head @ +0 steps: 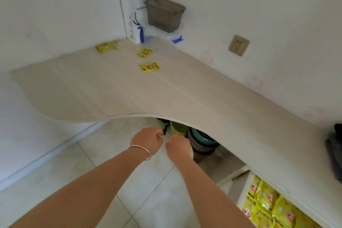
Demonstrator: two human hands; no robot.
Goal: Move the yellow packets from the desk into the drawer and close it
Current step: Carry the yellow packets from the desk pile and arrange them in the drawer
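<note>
While three yellow packets lie flat toward the far corner of the desk (pixel 129 94), the wide middle of that pale wood surface and its curved near edge stand bare. One packet (pixel 149 66) lies nearest the middle, its long axis running roughly left to right; a second (pixel 144 52) sits just beyond it, and a third (pixel 107 46) lies at the far left edge by the wall. More yellow packets fill the open drawer (pixel 244 187) under the desk's right end. Below the near edge, over the tiled floor, the left hand (pixel 148 140) and right hand (pixel 179 147) hang close together, fingers loosely curled and holding nothing. Baskets (pixel 177 128) stand under the desk, and a grey bin (pixel 163 14) sits at the far corner.
</note>
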